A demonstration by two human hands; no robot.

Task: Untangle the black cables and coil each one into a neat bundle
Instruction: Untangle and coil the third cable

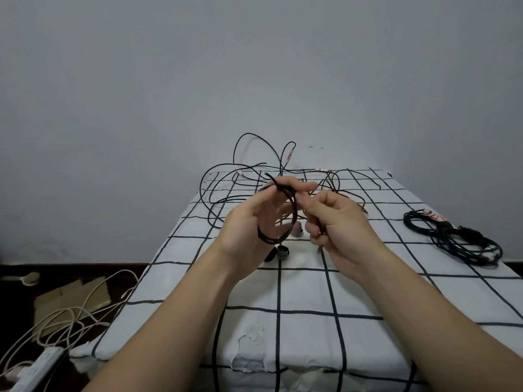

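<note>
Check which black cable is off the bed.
The coil gripped by the left hand and right hand; the far tangle and right pile lie on the bed.

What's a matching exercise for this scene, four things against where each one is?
Things: 1 small black coil; 2 loose black tangle; 3 black cable pile; 4 white power strip.
Places: A floor left of the bed; B bed's right edge; C in the left hand; D bed's far end.
Pairs: 1-C, 2-D, 3-B, 4-A.
</note>
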